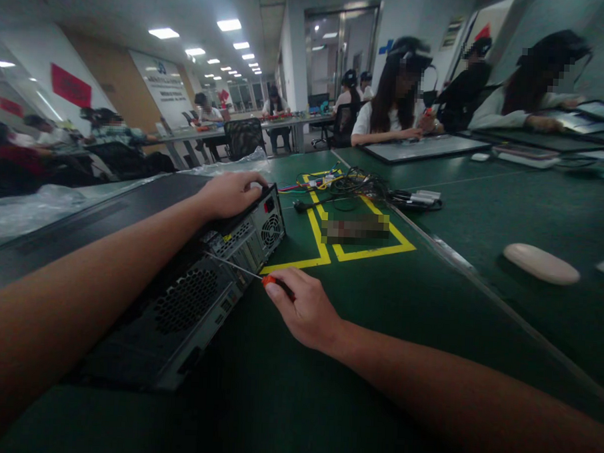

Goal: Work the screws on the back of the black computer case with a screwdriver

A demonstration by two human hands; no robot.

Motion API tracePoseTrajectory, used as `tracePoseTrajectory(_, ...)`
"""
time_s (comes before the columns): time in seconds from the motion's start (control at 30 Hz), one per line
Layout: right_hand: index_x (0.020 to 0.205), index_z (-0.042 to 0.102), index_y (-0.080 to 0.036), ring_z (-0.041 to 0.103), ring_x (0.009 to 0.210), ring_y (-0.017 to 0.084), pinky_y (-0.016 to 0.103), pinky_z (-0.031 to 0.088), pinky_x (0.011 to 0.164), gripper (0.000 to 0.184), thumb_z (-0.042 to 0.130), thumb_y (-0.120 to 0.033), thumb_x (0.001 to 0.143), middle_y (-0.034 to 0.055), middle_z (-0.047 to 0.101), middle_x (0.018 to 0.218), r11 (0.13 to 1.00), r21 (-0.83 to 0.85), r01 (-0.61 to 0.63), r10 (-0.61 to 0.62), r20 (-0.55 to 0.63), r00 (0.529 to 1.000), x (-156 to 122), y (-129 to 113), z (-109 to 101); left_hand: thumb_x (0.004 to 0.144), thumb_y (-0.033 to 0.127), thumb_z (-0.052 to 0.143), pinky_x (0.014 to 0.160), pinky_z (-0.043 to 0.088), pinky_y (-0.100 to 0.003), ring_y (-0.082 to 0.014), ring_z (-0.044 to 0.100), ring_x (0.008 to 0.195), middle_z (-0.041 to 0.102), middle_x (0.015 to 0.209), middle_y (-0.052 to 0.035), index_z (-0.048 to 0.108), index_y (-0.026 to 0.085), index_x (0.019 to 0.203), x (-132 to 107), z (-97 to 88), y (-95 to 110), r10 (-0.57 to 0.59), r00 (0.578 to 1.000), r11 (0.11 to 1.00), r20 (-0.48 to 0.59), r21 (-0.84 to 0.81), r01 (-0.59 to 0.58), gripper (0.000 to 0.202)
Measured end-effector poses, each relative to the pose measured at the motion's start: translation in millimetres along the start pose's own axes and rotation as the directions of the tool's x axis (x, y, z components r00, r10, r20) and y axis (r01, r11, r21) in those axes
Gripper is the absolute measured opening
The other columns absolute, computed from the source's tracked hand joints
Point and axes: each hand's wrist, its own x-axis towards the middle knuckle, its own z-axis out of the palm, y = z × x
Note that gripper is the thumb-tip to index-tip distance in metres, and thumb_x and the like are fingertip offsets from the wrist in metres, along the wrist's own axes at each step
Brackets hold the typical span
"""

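Note:
A black desktop computer case [188,300] lies at an angle on the left of the green table, its grey metal back panel facing right. My left hand [232,194] rests on the case's upper side, with fingers curled at the edge near the power supply fan [271,230]. My right hand [303,308] is closed around the red-orange handle of a screwdriver [268,280]. The long thin shaft points left at the back panel, around the expansion slot covers [243,252]. I cannot tell exactly where the tip touches. Part of the case is hidden under my left forearm.
Beyond the case lies a tangle of cables [358,183] within yellow tape marks [375,254], near a blurred-out object [356,229]. A pale oval object [541,264] sits on the right. Clear plastic wrap [57,206] lies behind the case. Other people work across the table.

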Motion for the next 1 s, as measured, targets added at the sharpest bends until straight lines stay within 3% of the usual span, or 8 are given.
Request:
tracePoseTrajectory(0.17, 0.128, 0.068, -0.025, 0.077, 0.095, 0.024, 0.04, 0.062, 0.091, 0.028, 0.071, -0.041, 0.106, 0.0067, 0.081, 0.11, 0.998, 0.053, -0.033, 0.034, -0.02, 0.999, -1.8, -0.1, 1.5, 0.106, 0.04, 0.044, 0.091, 0.052, -0.045, -0.0322, 0.071, 0.093, 0.079, 0.103, -0.0144, 0.078, 0.019, 0.153, 0.1, -0.3, 0.9, -0.003, 1.0, 1.0, -0.002, -0.002, 0.003, 0.061)
tracePoseTrajectory(0.27, 0.122, 0.065, -0.026, 0.077, 0.093, 0.024, 0.04, 0.063, 0.091, 0.025, 0.074, -0.036, 0.101, 0.0057, 0.08, 0.107, 0.996, 0.08, -0.024, 0.026, -0.021, 0.999, -1.8, 0.5, 2.3, 0.106, 0.04, 0.044, 0.092, 0.052, -0.045, -0.033, 0.072, 0.095, 0.08, 0.103, -0.0139, 0.078, 0.02, 0.152, 0.6, -1.0, 1.3, -0.01, 1.0, 1.0, -0.004, -0.001, 0.01, 0.061)
tracePoseTrajectory(0.43, 0.114, 0.064, -0.027, 0.078, 0.093, 0.023, 0.04, 0.063, 0.091, 0.011, 0.069, -0.031, 0.104, 0.0044, 0.079, 0.103, 0.992, 0.121, -0.031, 0.034, -0.028, 0.999, -0.8, 3.0, 3.8, 0.105, 0.04, 0.045, 0.094, 0.053, -0.045, -0.034, 0.074, 0.099, 0.081, 0.107, -0.013, 0.079, 0.022, 0.15, 0.8, -0.7, 0.7, -0.005, 1.0, 1.0, -0.013, 0.009, 0.005, 0.06)
tracePoseTrajectory(1.0, 0.116, 0.068, -0.027, 0.079, 0.097, 0.024, 0.04, 0.063, 0.091, 0.013, 0.072, -0.034, 0.106, 0.0057, 0.082, 0.109, 0.992, 0.103, -0.075, 0.077, -0.017, 0.997, -2.8, 0.2, 3.2, 0.104, 0.038, 0.047, 0.092, 0.054, -0.044, -0.0312, 0.073, 0.091, 0.081, 0.101, -0.0113, 0.081, 0.023, 0.148, -1.0, -1.1, 1.2, -0.004, 1.0, 1.0, -0.014, -0.031, 0.004, 0.057)
